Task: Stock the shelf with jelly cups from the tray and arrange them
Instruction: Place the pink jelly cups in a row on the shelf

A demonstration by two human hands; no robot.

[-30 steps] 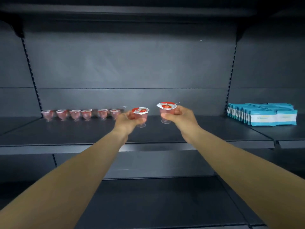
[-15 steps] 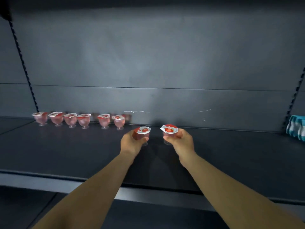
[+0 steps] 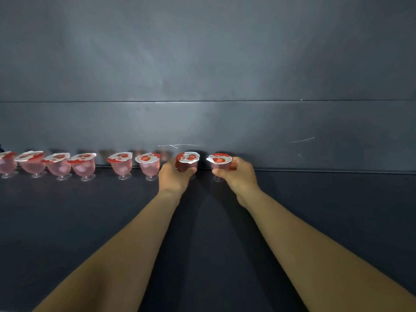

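Note:
Several pink jelly cups with red-and-white strawberry lids stand in a row (image 3: 122,165) along the back of the dark shelf (image 3: 67,210), from the left edge to the middle. My left hand (image 3: 174,176) grips one more jelly cup (image 3: 188,159) just right of the row's last cup (image 3: 149,165), close to the back wall. My right hand (image 3: 239,174) grips another jelly cup (image 3: 219,162) a little further right, its clear foot at the shelf surface. The tray is out of view.
The grey back wall (image 3: 202,75) rises right behind the cups. To the right of my right hand lies bare shelf surface along the wall.
Both hands have carried their cups forward to the back of the shelf, in line with the row. The camera has moved closer, and the blue packs at the right have left the view.

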